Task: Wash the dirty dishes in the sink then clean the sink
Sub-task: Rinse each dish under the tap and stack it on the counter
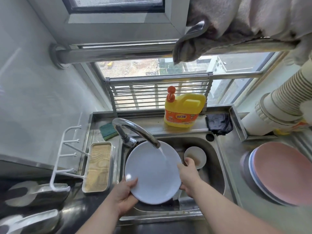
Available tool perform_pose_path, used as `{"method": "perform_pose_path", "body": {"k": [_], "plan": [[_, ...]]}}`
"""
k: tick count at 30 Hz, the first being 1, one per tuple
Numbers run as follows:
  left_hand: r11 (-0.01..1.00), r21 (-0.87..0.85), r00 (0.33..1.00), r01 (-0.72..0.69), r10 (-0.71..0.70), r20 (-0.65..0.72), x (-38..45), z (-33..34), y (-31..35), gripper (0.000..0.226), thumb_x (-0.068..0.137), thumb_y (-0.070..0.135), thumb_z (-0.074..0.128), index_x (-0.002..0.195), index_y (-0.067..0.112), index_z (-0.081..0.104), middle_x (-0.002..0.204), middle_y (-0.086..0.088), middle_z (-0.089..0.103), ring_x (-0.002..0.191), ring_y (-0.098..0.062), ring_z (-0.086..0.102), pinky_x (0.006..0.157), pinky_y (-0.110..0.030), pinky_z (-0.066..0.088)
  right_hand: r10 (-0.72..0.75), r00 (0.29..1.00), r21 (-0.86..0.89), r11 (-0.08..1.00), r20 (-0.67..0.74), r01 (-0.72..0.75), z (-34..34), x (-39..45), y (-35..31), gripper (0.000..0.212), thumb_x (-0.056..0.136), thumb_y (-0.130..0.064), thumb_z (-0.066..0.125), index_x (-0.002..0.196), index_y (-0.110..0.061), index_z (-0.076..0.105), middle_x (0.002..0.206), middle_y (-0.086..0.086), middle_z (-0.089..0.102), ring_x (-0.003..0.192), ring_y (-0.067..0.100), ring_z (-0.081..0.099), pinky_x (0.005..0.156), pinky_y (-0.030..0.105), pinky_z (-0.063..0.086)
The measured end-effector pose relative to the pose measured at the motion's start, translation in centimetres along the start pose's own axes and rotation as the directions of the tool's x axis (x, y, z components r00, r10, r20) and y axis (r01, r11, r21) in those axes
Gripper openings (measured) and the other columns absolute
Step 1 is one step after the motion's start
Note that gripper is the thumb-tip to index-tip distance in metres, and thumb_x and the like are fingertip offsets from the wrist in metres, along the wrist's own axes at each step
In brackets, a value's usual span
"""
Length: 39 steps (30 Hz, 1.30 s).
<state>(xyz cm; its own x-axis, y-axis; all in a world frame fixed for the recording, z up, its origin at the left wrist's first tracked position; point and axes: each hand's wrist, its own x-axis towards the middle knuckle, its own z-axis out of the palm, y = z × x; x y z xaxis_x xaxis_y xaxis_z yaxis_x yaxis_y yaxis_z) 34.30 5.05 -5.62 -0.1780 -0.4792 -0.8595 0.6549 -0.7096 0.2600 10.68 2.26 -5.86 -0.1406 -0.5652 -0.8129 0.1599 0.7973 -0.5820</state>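
1. Two hands hold one white plate (152, 173) over the sink (214, 168), under the running tap (135, 130); water strikes its upper right face.
2. Handling, judged: stiff, light, breakable, and slick while wet. Best taken at the rim on opposite sides, as now.
3. Left hand (124, 194) grasps the lower left rim, thumb on the face, fingers hidden beneath.
4. Right hand (189, 178) grips the right rim, fingers curled round the edge.
5. Small bowl (195, 157), brownish inside, sits in the basin just beyond the right hand, apparently unwashed.
6. Behind: green sponge (108, 130), yellow detergent bottle (183, 110), dark cloth (218, 123).
7. Right surface: stacked plates (280, 173), pink on top.
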Motion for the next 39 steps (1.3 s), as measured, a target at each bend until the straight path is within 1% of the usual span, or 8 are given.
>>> {"method": "perform_pose_path", "body": {"k": [4, 10, 14, 19, 23, 28, 35, 39], "plan": [[0.998, -0.052, 0.998, -0.018, 0.016, -0.057, 0.3, 0.6, -0.8, 0.060, 0.088, 0.030, 0.064, 0.141, 0.002, 0.057, 0.125, -0.028, 0.071, 0.108, -0.044, 0.072, 0.096, -0.066, 0.055, -0.040, 0.997, -0.028, 0.999, 0.063, 0.042, 0.1, -0.5, -0.8, 0.018, 0.102, -0.038, 0.056, 0.111, -0.032, 0.071, 0.101, 0.004, 0.079, 0.083, 0.023, 0.072, 0.066, 0.039, 0.060], [0.993, -0.061, 0.983, 0.100, -0.108, -0.150, 2.0, 4.0, -3.9, 0.073, 0.095, 0.078, 0.041, 0.134, 0.021, 0.065, 0.126, -0.021, 0.073, 0.119, -0.051, 0.065, 0.095, -0.075, 0.051, -0.245, 0.969, -0.254, 0.940, -0.040, 0.227, -2.2, -2.0, -1.8, 0.020, 0.103, -0.038, 0.040, 0.092, -0.035, 0.057, 0.093, 0.001, 0.065, 0.079, 0.019, 0.055, 0.066, 0.033, 0.044], [0.987, -0.066, 0.975, 0.145, -0.154, -0.162, 2.8, 6.6, -5.4, 0.073, 0.100, 0.079, 0.022, 0.125, 0.031, 0.071, 0.118, -0.013, 0.078, 0.117, -0.050, 0.065, 0.098, -0.081, 0.044, -0.389, 0.916, -0.301, 0.888, -0.093, 0.347, -4.1, -3.3, -2.7, 0.024, 0.101, -0.052, 0.038, 0.096, -0.040, 0.058, 0.092, -0.006, 0.069, 0.087, 0.021, 0.065, 0.075, 0.044, 0.054], [0.995, -0.041, 0.991, 0.088, -0.092, -0.093, 1.8, 10.0, -5.3, 0.082, 0.099, 0.082, 0.020, 0.130, 0.026, 0.072, 0.122, -0.014, 0.077, 0.112, -0.046, 0.069, 0.084, -0.061, 0.060, -0.461, 0.874, -0.201, 0.881, -0.152, 0.429, -6.4, -3.5, -3.3, 0.024, 0.103, -0.053, 0.039, 0.105, -0.048, 0.062, 0.094, -0.013, 0.072, 0.096, 0.023, 0.069, 0.082, 0.048, 0.058], [0.999, 0.005, 0.998, -0.054, 0.054, 0.012, 0.5, 10.6, -4.1, 0.085, 0.098, 0.081, 0.013, 0.134, 0.029, 0.070, 0.133, -0.014, 0.072, 0.118, -0.044, 0.069, 0.092, -0.054, 0.059, -0.311, 0.926, 0.111, 0.934, -0.213, 0.339, -6.6, -1.9, -2.4, 0.032, 0.115, -0.035, 0.037, 0.105, -0.045, 0.065, 0.111, 0.004, 0.075, 0.098, 0.028, 0.068, 0.082, 0.043, 0.057], [0.922, 0.247, 0.948, -0.298, 0.317, -0.039, -1.3, 10.2, -3.3, 0.058, 0.104, 0.072, 0.025, 0.134, 0.040, 0.063, 0.122, -0.001, 0.077, 0.104, -0.028, 0.077, 0.070, -0.043, 0.064, 0.094, 0.994, 0.530, 0.841, 0.058, -0.110, -4.1, 0.6, 0.2, 0.055, 0.107, -0.064, 0.031, 0.153, -0.035, 0.042, 0.137, 0.013, 0.067, 0.117, 0.044, 0.067, 0.099, 0.067, 0.053], [0.838, 0.334, 0.805, -0.431, 0.524, -0.277, -1.4, 7.7, -2.5, 0.059, 0.107, 0.066, 0.029, 0.141, 0.027, 0.057, 0.130, -0.008, 0.071, 0.116, -0.035, 0.067, 0.103, -0.057, 0.052, 0.185, 0.972, 0.457, 0.859, 0.146, -0.232, 0.3, 0.7, 1.7, 0.059, 0.108, -0.063, 0.034, 0.155, -0.029, 0.045, 0.142, 0.009, 0.065, 0.123, 0.040, 0.065, 0.109, 0.059, 0.049], [0.925, 0.211, 0.815, -0.316, 0.378, -0.439, -0.9, 7.5, -4.4, 0.044, 0.111, 0.055, 0.031, 0.127, 0.025, 0.059, 0.114, -0.009, 0.072, 0.096, -0.034, 0.069, 0.074, -0.045, 0.061, 0.138, 0.984, 0.270, 0.949, 0.109, -0.163, -2.5, 1.1, 0.9, 0.039, 0.108, -0.042, 0.046, 0.139, -0.023, 0.059, 0.123, 0.007, 0.075, 0.109, 0.036, 0.073, 0.095, 0.057, 0.059]]}}
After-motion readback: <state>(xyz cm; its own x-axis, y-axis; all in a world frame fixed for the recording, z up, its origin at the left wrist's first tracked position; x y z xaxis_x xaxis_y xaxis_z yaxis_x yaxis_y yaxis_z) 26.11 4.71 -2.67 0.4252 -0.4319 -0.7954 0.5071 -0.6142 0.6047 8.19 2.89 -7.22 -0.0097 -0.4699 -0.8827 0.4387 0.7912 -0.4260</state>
